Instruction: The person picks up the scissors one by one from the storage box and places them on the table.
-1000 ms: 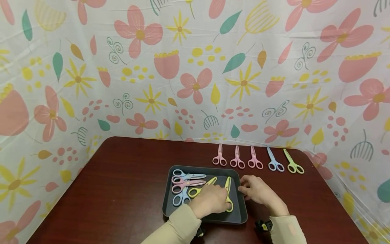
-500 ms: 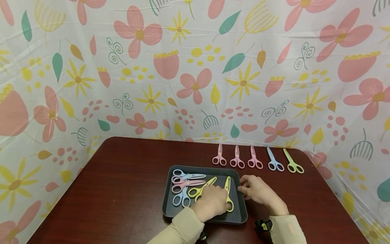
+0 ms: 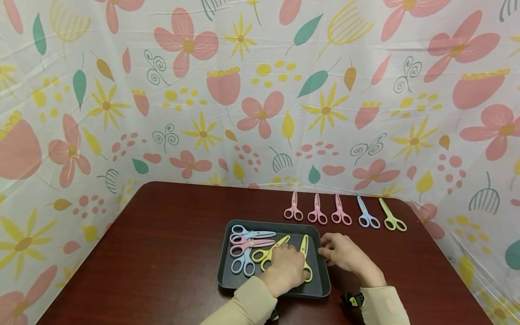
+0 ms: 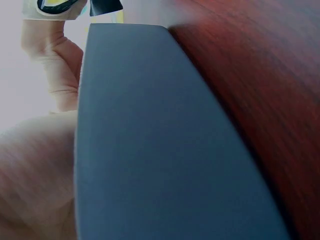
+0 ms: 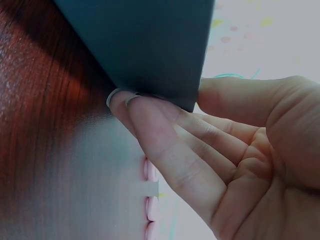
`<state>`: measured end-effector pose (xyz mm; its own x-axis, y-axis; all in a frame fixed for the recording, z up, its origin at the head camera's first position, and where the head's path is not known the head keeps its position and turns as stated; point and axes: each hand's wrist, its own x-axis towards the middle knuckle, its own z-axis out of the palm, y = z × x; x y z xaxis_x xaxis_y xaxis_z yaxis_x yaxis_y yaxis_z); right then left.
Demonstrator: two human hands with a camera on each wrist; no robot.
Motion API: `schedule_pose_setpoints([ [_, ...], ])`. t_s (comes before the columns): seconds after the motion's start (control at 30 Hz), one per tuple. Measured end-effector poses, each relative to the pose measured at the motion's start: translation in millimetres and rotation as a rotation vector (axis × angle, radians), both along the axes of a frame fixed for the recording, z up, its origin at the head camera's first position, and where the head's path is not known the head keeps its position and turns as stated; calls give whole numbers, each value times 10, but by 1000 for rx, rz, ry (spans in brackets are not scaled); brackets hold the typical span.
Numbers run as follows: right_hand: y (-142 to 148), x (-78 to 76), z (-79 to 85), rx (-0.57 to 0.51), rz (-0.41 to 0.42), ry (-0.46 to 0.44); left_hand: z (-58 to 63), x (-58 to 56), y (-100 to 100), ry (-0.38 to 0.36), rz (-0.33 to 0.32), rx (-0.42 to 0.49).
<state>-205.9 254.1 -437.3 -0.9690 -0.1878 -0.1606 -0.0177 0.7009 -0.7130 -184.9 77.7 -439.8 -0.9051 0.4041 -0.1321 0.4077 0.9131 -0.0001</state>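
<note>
A dark grey tray (image 3: 260,285) on the table holds several pairs of children's scissors. My left hand (image 3: 286,270) reaches down inside it, fingers bent, with its thumb at the handle of the right-hand yellow scissors (image 3: 304,247); its other fingertips are hidden. Left of this hand lie the other yellow scissors (image 3: 260,256), then pink scissors (image 3: 243,248) and blue scissors (image 3: 248,266). My right hand (image 3: 345,253) grips the tray's right side. In the right wrist view, its thumb (image 5: 235,100) is at the rim and its fingers lie against the outer wall (image 5: 145,50).
Along the table's back right edge lies a row of scissors: three pink ones, the nearest to the tray being pink scissors (image 3: 293,212), then blue scissors (image 3: 367,216) and yellow-green scissors (image 3: 392,219). A flowered cloth (image 3: 260,135) hangs behind the dark red table (image 3: 162,248).
My left hand has shifted slightly right within the tray, uncovering more of the left yellow scissors' handles. The right hand and the tray have stayed in place.
</note>
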Motion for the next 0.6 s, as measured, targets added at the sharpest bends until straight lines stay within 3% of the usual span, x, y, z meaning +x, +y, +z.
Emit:
schedule_pose_setpoints([
  [0.6,13,-11,2,-6,0,-11,-32,-15,-19,66,-17,-1],
])
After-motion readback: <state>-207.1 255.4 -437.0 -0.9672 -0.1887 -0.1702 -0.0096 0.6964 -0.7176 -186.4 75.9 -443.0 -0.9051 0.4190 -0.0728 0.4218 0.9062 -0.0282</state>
